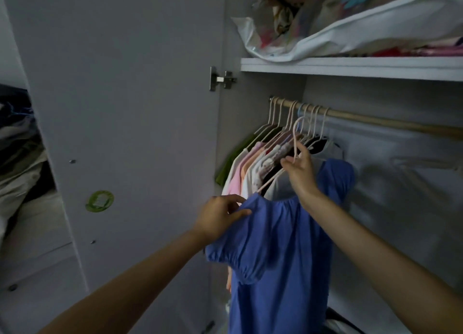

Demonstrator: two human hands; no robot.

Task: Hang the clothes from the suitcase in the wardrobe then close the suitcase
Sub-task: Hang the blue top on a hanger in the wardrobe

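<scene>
While my right hand (299,173) held its grip around the neck of the pale hanger (296,143) just below the wooden rail (375,120), my left hand (219,217) pinched the blue dress (280,253) at its gathered shoulder, the dress hanging beside the clothes already hung (253,166) in the wardrobe.

We hold a blue dress (280,246) on a pale hanger (295,143) in front of the open wardrobe. Our right hand (299,173) pinches the hanger just under its hook, which sits below the wooden rail (375,120), not on it. Our left hand (220,216) grips the dress's gathered shoulder. Behind it hang clothes (253,168) in green, pink, white and black. A plastic bag (325,30) lies on the shelf (350,67) above.
</scene>
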